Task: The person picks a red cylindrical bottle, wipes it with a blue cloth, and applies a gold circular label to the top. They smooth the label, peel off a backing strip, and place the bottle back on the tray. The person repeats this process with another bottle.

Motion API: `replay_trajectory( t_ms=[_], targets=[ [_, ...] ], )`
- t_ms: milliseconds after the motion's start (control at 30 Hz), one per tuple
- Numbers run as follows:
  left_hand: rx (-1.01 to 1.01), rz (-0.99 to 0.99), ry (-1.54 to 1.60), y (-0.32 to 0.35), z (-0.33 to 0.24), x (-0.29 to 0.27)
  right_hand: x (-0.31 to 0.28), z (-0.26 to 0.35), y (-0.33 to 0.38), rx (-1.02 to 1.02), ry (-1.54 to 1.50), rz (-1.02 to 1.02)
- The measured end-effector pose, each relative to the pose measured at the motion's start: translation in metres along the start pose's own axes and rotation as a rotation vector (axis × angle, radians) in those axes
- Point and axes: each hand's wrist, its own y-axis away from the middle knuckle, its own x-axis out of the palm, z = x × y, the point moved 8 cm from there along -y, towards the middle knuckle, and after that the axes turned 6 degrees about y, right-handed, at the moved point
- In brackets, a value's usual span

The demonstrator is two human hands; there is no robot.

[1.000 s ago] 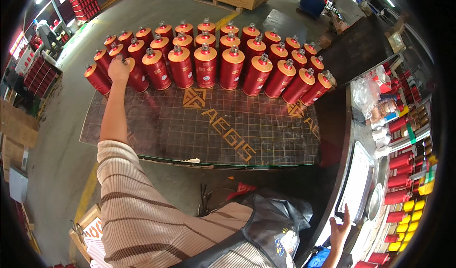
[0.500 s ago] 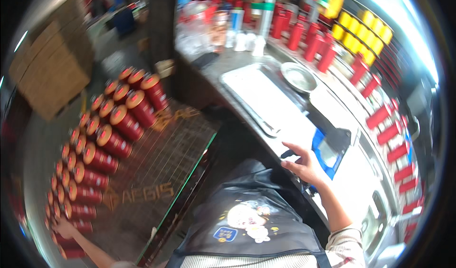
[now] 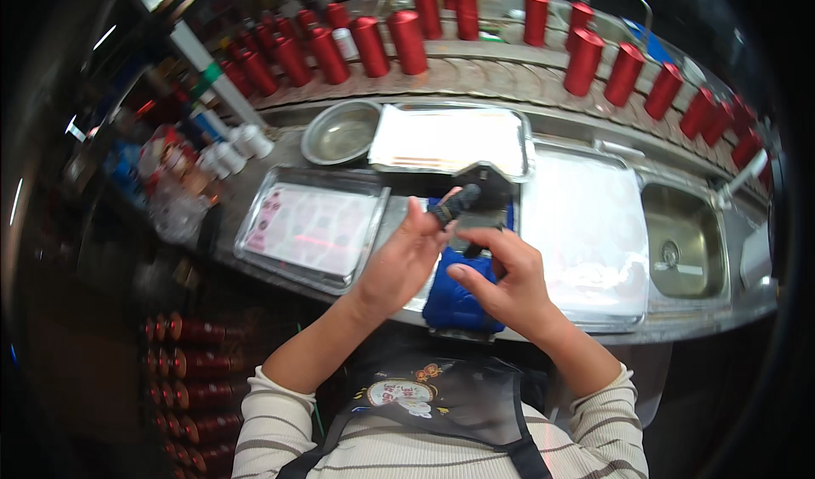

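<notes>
Both my hands are above the counter, close together over a blue holder (image 3: pixel 461 296) with a dark upright part (image 3: pixel 484 182) behind it. My left hand (image 3: pixel 399 262) has its fingers stretched and apart, and a black finger cover (image 3: pixel 454 205) shows at one finger. Across from it, my right hand (image 3: pixel 509 279) has its thumb and forefinger spread, with black on a fingertip too. Neither hand visibly holds anything. Left of them lies a metal tray (image 3: pixel 246 237) with a sheet of pale pink labels (image 3: pixel 310 228).
Behind stand a tray of white sheets (image 3: pixel 450 139) and a metal bowl (image 3: pixel 341 132). A white-covered tray (image 3: pixel 586 233) and a sink (image 3: pixel 683 241) lie right. Red bottles (image 3: pixel 407 42) line the conveyor (image 3: pixel 475 76). More red bottles (image 3: pixel 204 363) are low at left.
My view has swung right, toward the counter. My left hand has left the low red bottles and come up beside my right hand, which stays over the blue holder.
</notes>
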Motion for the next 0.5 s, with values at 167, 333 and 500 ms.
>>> replay_trajectory(
  t_ms=[167, 333, 500],
  targets=[
    [-0.216, 0.048, 0.109, -0.051, 0.06, 0.043, -0.044, -0.044, -0.003, -0.068, 0.25, -0.26],
    [-0.225, 0.11, 0.012, -0.039, 0.067, 0.049, -0.036, -0.028, 0.004, -0.215, 0.265, -0.186],
    [-0.036, 0.056, -0.458, -0.035, 0.045, 0.032, -0.028, -0.029, -0.006, -0.143, 0.218, -0.172]
  ],
)
